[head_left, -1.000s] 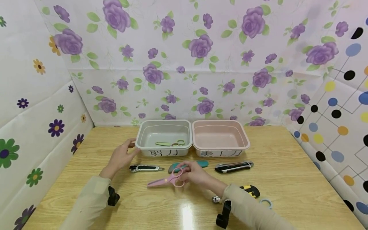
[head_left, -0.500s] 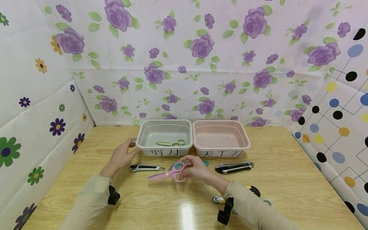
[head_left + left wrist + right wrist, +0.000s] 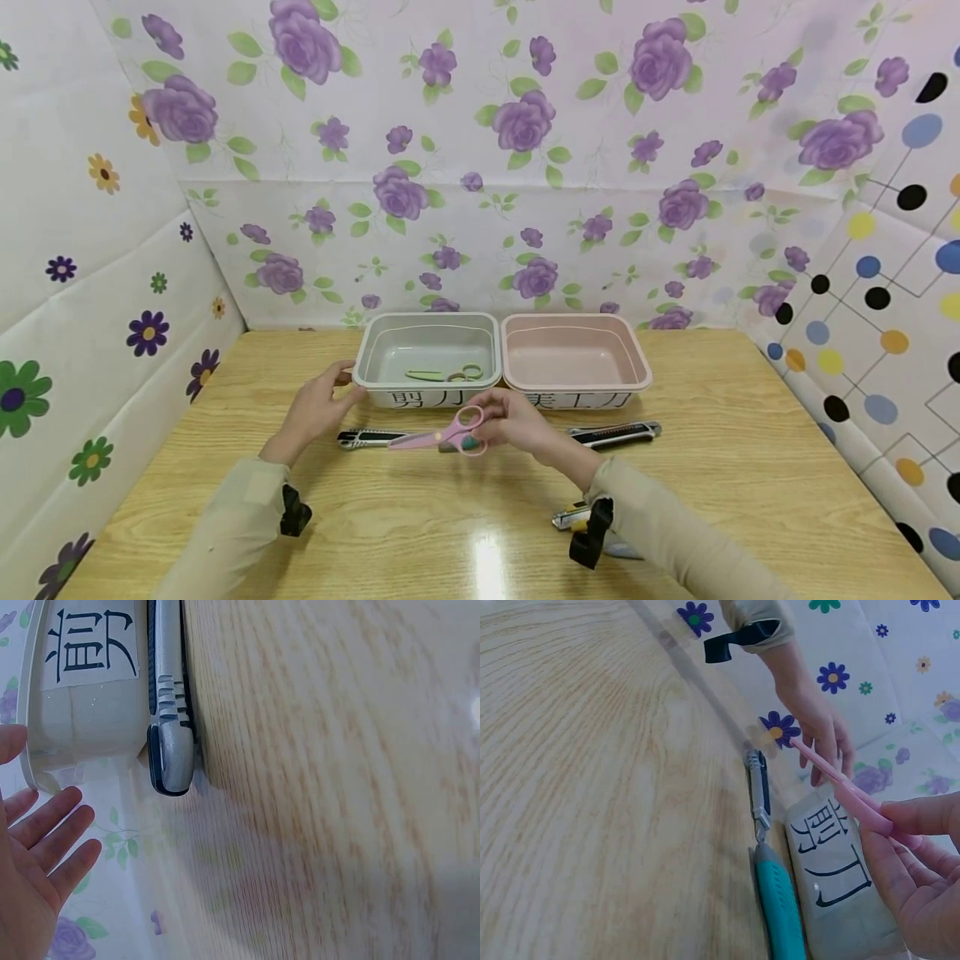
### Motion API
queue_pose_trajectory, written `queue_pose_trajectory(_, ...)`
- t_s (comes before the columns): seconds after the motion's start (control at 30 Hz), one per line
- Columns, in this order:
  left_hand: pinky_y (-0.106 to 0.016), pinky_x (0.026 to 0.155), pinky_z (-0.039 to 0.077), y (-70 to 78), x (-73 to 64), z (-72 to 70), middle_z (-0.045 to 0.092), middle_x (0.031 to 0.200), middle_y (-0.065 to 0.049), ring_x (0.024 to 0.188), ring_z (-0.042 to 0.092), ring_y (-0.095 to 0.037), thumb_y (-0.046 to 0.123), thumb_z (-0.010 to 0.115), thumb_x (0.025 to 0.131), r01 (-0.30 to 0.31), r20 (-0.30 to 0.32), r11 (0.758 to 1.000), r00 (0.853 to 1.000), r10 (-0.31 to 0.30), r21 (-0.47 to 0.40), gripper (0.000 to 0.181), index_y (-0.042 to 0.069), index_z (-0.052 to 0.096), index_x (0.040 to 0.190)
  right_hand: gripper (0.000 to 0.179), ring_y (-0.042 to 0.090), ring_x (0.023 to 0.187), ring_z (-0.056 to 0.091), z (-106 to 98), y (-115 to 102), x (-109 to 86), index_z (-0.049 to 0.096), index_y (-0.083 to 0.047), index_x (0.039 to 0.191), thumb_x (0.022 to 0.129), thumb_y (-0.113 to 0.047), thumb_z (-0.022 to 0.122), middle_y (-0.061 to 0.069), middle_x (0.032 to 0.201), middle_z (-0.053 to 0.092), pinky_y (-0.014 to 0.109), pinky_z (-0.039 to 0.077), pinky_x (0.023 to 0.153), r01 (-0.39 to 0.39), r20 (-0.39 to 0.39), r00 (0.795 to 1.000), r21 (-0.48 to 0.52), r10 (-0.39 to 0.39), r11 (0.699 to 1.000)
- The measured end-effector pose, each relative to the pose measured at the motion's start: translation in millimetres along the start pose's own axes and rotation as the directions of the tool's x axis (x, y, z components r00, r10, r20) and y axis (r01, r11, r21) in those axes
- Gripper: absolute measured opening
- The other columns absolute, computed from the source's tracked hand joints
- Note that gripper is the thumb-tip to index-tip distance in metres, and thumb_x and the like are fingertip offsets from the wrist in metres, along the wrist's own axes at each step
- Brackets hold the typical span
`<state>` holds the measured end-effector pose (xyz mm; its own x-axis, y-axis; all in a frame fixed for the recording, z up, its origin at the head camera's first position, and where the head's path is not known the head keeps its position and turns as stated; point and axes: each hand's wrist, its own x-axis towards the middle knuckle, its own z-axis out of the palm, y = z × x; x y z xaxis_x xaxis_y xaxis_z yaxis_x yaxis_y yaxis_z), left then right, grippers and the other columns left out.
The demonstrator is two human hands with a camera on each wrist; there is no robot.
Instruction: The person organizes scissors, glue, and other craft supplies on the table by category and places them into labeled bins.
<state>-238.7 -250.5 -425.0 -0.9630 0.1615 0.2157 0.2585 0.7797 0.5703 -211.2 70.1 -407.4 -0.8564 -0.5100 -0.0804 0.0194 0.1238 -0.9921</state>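
Note:
My right hand [image 3: 513, 427] pinches a pair of pink scissors [image 3: 452, 430] by the handle loops. The scissors hang above the table in front of the grey bin [image 3: 420, 387], blades pointing left. In the right wrist view, the thumb and fingers hold the pink handle [image 3: 862, 814] from either side. At the grey bin's left front corner is my left hand [image 3: 318, 408], its thumb and forefinger at the rim. Its other fingers [image 3: 56, 832] stretch out straight in the left wrist view. Green scissors [image 3: 427, 375] lie inside the grey bin.
A pink bin [image 3: 577, 387] stands against the grey one's right side. Before the bins lie a silver-black utility knife [image 3: 371, 438], a teal cutter [image 3: 778, 907] and another black-silver knife [image 3: 618, 433]. A yellow-black knife [image 3: 573, 515] and a light-blue item [image 3: 621, 547] are partly behind my right forearm.
My right hand has lifted the pink scissors upward toward the grey bin, now overlapping the teal cutter and the bin's front edge. My left hand stays at the bin.

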Motion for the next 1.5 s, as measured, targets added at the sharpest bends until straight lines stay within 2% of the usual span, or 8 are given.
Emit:
queue_pose_trajectory(0.3,-0.052,0.086,0.044,-0.5,0.8,0.9,0.059,0.113,-0.023,0.108,0.052,-0.039,0.039,0.054,0.09,-0.014,-0.005,1.0,1.0,0.014,0.005,0.058,0.0,0.042,0.131,0.04,0.015,0.074,0.063,-4.5,-12.5,6.5,0.051,0.007,0.116,0.078,0.007,0.061,0.007,0.086,0.065,0.03,0.054,0.068,0.015,-0.001,1.0,-0.024,-0.015,1.0)
queue_pose_trajectory(0.53,-0.053,0.087,0.043,0.0,0.3,0.7,0.059,0.113,-0.022,0.108,0.052,-0.04,0.038,0.054,0.09,-0.012,-0.007,1.0,1.0,0.012,0.004,0.056,0.0,0.042,0.13,0.037,0.036,0.085,0.063,-6.8,-22.0,10.6,0.051,0.004,0.117,0.081,0.008,0.059,0.013,0.085,0.065,0.034,0.055,0.068,0.041,0.002,0.999,-0.033,-0.041,0.999)
queue_pose_trajectory(0.73,-0.053,0.086,0.044,1.1,-0.1,-0.1,0.059,0.113,-0.022,0.108,0.052,-0.04,0.038,0.054,0.09,-0.011,-0.009,1.0,1.0,0.011,0.01,0.056,0.0,0.042,0.13,0.038,0.018,0.068,0.063,-7.4,-27.1,17.0,0.05,0.005,0.117,0.08,0.009,0.059,0.006,0.08,0.065,0.03,0.055,0.064,0.05,-0.02,0.999,-0.028,-0.05,0.998)
queue_pose_trajectory(0.8,-0.053,0.086,0.044,1.3,-0.1,-0.2,0.059,0.113,-0.023,0.108,0.052,-0.04,0.037,0.054,0.09,-0.012,-0.01,1.0,1.0,0.012,0.011,0.056,0.0,0.042,0.13,0.038,0.016,0.066,0.063,-8.6,-28.2,19.2,0.051,0.005,0.117,0.08,0.009,0.059,0.006,0.079,0.065,0.031,0.055,0.064,0.055,-0.028,0.998,-0.028,-0.056,0.998)
queue_pose_trajectory(1.03,-0.053,0.086,0.044,1.5,-0.2,-0.4,0.059,0.113,-0.023,0.108,0.052,-0.04,0.036,0.055,0.09,-0.013,-0.008,1.0,1.0,0.013,0.006,0.055,0.0,0.042,0.131,0.037,0.024,0.075,0.065,-11.8,-33.0,22.9,0.053,0.003,0.116,0.08,0.008,0.06,0.013,0.083,0.065,0.031,0.054,0.064,0.049,-0.064,0.997,-0.039,-0.052,0.998)
queue_pose_trajectory(1.23,-0.053,0.087,0.043,0.8,-0.6,-0.7,0.058,0.114,-0.023,0.108,0.052,-0.039,0.037,0.054,0.09,-0.009,-0.009,1.0,1.0,0.01,0.006,0.056,0.001,0.042,0.131,0.035,0.023,0.074,0.064,-15.3,-37.5,26.4,0.052,0.003,0.115,0.081,0.008,0.058,0.014,0.082,0.064,0.04,0.054,0.069,0.049,-0.075,0.996,-0.043,-0.052,0.998)
queue_pose_trajectory(1.33,-0.053,0.087,0.043,0.8,-0.6,-0.8,0.058,0.114,-0.023,0.109,0.052,-0.039,0.038,0.054,0.09,-0.008,-0.01,1.0,1.0,0.008,0.006,0.056,0.001,0.042,0.13,0.037,0.025,0.074,0.063,-17.9,-40.2,28.8,0.051,0.003,0.117,0.081,0.009,0.058,0.012,0.083,0.062,0.039,0.054,0.069,0.031,-0.087,0.996,-0.021,-0.033,0.999)
queue_pose_trajectory(1.5,-0.053,0.086,0.044,0.1,-0.3,-0.5,0.058,0.114,-0.022,0.109,0.052,-0.039,0.038,0.054,0.09,-0.004,-0.009,1.0,1.0,0.004,0.005,0.056,0.001,0.043,0.13,0.038,0.019,0.071,0.062,-21.9,-43.4,31.9,0.052,0.001,0.118,0.081,0.008,0.059,0.01,0.083,0.061,0.04,0.054,0.071,0.004,-0.131,0.991,-0.036,-0.008,0.999)
